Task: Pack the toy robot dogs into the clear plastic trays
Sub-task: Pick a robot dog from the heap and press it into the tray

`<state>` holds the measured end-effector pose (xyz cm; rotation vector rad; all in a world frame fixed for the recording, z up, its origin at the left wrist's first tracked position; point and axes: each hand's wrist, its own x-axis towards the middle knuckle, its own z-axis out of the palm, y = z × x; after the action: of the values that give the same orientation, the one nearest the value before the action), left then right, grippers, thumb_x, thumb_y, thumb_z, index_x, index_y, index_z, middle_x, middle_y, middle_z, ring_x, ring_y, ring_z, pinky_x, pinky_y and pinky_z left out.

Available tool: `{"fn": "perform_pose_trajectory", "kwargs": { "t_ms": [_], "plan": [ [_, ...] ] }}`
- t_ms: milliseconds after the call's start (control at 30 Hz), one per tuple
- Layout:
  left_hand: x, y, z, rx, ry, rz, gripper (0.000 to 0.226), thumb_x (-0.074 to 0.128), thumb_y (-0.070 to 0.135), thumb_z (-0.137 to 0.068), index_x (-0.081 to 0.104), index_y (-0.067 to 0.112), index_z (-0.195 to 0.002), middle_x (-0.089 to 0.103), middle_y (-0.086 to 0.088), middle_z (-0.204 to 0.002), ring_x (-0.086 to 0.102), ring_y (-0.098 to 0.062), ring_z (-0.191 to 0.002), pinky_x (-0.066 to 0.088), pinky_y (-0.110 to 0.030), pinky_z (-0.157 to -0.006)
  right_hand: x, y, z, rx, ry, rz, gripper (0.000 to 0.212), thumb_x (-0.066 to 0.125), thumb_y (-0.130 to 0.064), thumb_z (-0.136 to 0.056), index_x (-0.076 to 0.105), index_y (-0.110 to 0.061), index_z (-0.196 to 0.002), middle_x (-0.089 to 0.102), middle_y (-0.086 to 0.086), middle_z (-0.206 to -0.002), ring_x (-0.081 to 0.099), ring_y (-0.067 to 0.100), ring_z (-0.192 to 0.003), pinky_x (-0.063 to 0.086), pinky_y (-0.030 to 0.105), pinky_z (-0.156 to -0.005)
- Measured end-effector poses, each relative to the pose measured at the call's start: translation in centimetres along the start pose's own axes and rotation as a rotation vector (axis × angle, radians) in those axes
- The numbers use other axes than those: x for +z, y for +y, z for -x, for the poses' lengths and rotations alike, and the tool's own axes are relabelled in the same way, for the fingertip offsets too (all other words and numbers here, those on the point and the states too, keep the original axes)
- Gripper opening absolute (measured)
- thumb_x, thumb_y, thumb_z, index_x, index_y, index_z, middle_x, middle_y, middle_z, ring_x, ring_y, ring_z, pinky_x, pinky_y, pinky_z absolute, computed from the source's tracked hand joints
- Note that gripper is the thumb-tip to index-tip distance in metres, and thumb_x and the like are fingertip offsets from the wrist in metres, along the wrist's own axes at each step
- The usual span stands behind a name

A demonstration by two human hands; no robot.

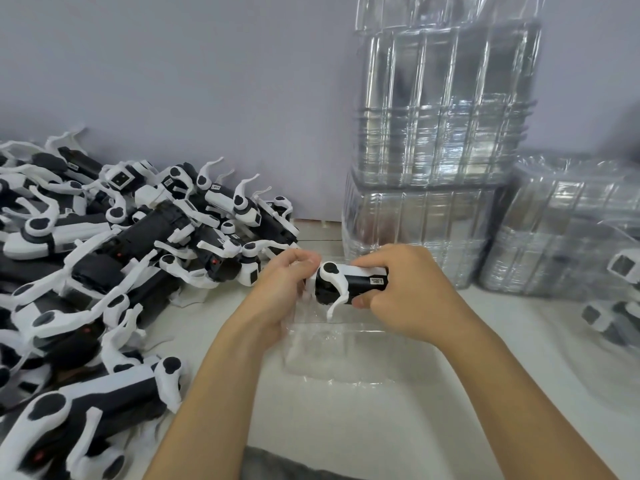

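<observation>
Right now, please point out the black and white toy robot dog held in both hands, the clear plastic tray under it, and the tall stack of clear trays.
Toy robot dog (360, 287), head view, black body.
Clear plastic tray (346, 351), head view, bare floor.
Tall stack (443, 109), head view, front wall.

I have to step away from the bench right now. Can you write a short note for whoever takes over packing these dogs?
Hands: left hand and right hand both grip one dog, held above the tray on the table.
Things: loose dogs in a pile at left; tray stacks behind and at right; a few dogs at the far right edge, blurred.
Done: nothing seated in this tray yet.
Left: seat the held dog, then work through the pile.
</observation>
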<state>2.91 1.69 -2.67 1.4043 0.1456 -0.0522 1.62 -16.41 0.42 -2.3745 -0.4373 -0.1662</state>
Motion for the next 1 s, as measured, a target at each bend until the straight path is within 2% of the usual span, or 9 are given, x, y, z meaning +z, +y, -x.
{"fn": "perform_pose_trajectory", "kwargs": {
  "t_ms": [200,333,500,567,700,900,1000],
  "plan": [
    [-0.01,0.08,0.05,-0.005,0.005,-0.019,0.014,0.057,0.012,-0.099,0.068,0.017,-0.091,0.067,0.001,-0.071,0.061,-0.015,-0.06,0.052,-0.027,-0.052,-0.01,-0.22,0.05,0.025,-0.002,-0.024,0.022,0.08,-0.018,-0.072,0.078,-0.034,-0.087,0.064,-0.01,-0.083,0.06,0.014,-0.078,0.055,0.039,-0.071],
    [-0.19,0.02,-0.08,0.005,0.022,-0.046,0.016,0.059,0.011,-0.098,0.069,0.019,-0.089,0.06,-0.002,-0.077,0.054,-0.025,-0.078,0.049,-0.035,-0.068,-0.08,-0.14,0.05,0.033,-0.015,0.024,0.02,0.077,-0.013,-0.073,0.077,-0.027,-0.086,0.066,-0.002,-0.084,0.061,0.021,-0.08,0.056,0.043,-0.072],
    [-0.12,0.12,0.01,-0.019,0.015,-0.006,0.012,0.06,0.01,-0.097,0.069,0.016,-0.092,0.059,-0.006,-0.083,0.049,-0.029,-0.088,0.049,-0.038,-0.071,-0.16,-0.21,0.07,0.032,-0.021,0.021,0.022,0.078,-0.014,-0.074,0.079,-0.029,-0.09,0.067,-0.005,-0.085,0.062,0.02,-0.081,0.057,0.041,-0.073],
    [-0.07,0.18,0.04,-0.032,-0.006,0.033,0.011,0.058,0.009,-0.097,0.068,0.014,-0.096,0.064,-0.007,-0.083,0.055,-0.028,-0.083,0.052,-0.037,-0.07,-0.2,-0.26,0.14,0.034,-0.016,0.001,0.029,0.078,-0.013,-0.073,0.079,-0.034,-0.093,0.067,-0.009,-0.085,0.062,0.015,-0.08,0.057,0.038,-0.073],
    [0.09,0.4,0.4,-0.059,-0.057,0.104,0.012,0.054,0.008,-0.097,0.065,0.013,-0.096,0.067,0.001,-0.068,0.062,-0.015,-0.06,0.053,-0.026,-0.053,-0.19,-0.29,0.22,0.031,-0.004,-0.027,0.027,0.078,-0.014,-0.072,0.079,-0.036,-0.088,0.064,-0.01,-0.082,0.06,0.011,-0.078,0.056,0.038,-0.072],
    [-0.03,0.45,0.4,-0.04,-0.013,0.014,0.015,0.056,0.006,-0.097,0.067,0.015,-0.099,0.059,-0.008,-0.088,0.053,-0.027,-0.082,0.049,-0.035,-0.067,-0.12,-0.25,0.14,0.027,-0.003,0.022,0.019,0.073,-0.012,-0.072,0.076,-0.028,-0.081,0.066,-0.002,-0.075,0.06,0.021,-0.075,0.056,0.042,-0.067],
    [-0.04,0.21,0.14,-0.015,0.037,-0.07,0.022,0.055,0.0,-0.096,0.068,0.017,-0.098,0.064,-0.006,-0.081,0.055,-0.026,-0.08,0.049,-0.039,-0.072,0.01,-0.16,0.1,0.031,-0.007,0.047,0.021,0.071,-0.009,-0.07,0.076,-0.026,-0.081,0.065,-0.001,-0.072,0.059,0.024,-0.073,0.057,0.045,-0.064]
  ]
}}
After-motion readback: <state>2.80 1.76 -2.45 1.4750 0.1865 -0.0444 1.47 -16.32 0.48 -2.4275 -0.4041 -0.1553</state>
